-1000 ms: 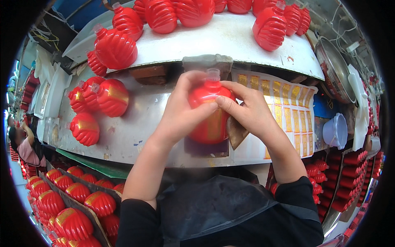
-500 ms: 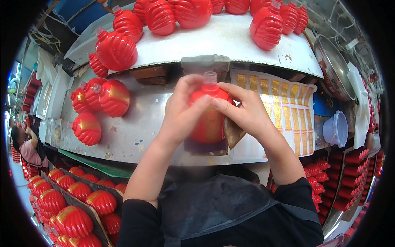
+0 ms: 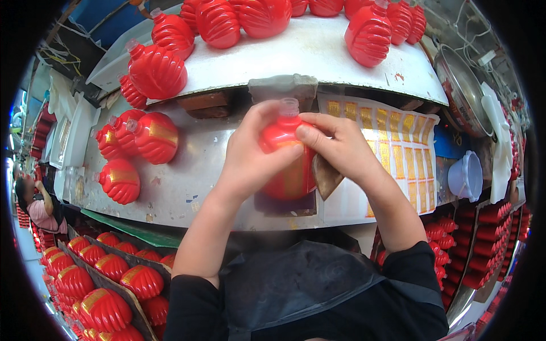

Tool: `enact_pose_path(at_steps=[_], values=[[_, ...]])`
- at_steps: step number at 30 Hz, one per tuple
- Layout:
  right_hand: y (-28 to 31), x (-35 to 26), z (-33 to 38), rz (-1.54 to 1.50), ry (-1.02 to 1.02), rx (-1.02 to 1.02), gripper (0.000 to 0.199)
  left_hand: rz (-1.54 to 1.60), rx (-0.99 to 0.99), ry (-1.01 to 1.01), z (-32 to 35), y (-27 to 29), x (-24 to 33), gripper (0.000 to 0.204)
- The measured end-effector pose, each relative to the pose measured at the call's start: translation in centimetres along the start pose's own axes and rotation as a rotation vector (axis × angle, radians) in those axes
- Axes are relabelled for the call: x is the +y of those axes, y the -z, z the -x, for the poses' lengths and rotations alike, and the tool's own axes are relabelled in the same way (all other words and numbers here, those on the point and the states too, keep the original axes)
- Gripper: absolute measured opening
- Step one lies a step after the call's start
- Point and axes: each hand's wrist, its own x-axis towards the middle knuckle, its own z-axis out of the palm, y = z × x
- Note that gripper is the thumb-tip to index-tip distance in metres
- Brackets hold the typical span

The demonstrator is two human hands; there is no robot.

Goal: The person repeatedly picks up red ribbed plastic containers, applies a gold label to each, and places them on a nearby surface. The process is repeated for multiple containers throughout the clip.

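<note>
A red plastic bottle (image 3: pixel 278 190) with a clear threaded neck stands upright in front of me, a gold label (image 3: pixel 296 172) on its face. My left hand (image 3: pixel 245 153) wraps its left side, thumb lying across the front above the label. From the right, my right hand (image 3: pixel 341 146) grips the bottle's shoulder, its thumb just below the neck. Under that hand juts a brown wedge-shaped flat piece (image 3: pixel 326 177), like a scraper; how it is held is hidden. Beneath the bottle is a dark pad (image 3: pixel 284 207). Beside the right hand lies a sheet of gold labels (image 3: pixel 405 171).
Several red bottles (image 3: pixel 154 137) with gold labels stand on the metal table at left. More bottles (image 3: pixel 368 35) line the raised white shelf (image 3: pixel 296 54). A lilac bucket (image 3: pixel 465 176) is at right. Crates of bottles (image 3: pixel 109 310) sit lower left. Another person (image 3: pixel 42 210) is far left.
My left thumb has slid down and right across the bottle's front. My right thumb has moved up slightly toward the neck. The bottle stays in about the same place.
</note>
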Motion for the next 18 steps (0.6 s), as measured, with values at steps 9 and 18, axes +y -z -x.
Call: enact_pose_path(at_steps=[9,18], values=[[3.0,-0.1,0.2,-0.384,0.206,0.22,0.02,-0.036,0.048,0.153,-2.8,0.3,0.0,0.048],[-1.0,2.0,2.9,0.396,1.145,0.168,0.009,0.111,0.076,0.259,-4.6,0.5,-1.2,0.054]])
